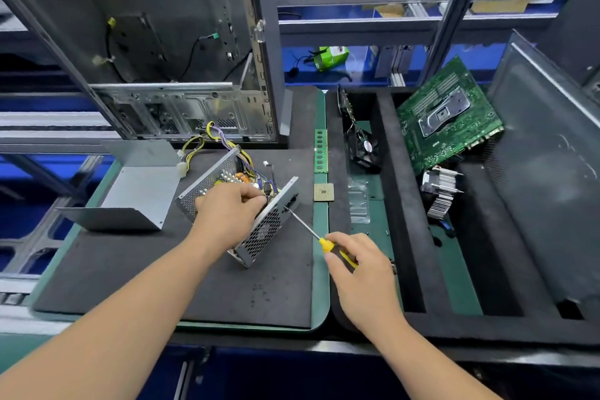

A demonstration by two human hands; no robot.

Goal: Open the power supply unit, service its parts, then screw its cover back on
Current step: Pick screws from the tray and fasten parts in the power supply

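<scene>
The power supply unit [259, 230] stands tilted on the black foam mat [162, 269] with its top off, showing coils and yellow wires inside. My left hand [227, 208] reaches into it, fingers curled round something inside near the right wall. My right hand [360, 266] grips a yellow-handled screwdriver [308, 229]; its tip touches the unit's perforated right wall near the top. The removed grey metal cover [136, 188] lies to the left on the mat.
An open computer case [162, 42] stands behind the unit. A RAM stick [320, 151] and a CPU [323, 192] lie on the mat's right edge. The foam tray [406, 237] on the right holds a motherboard [448, 114], a heatsink [441, 191], a fan and a side panel [545, 172].
</scene>
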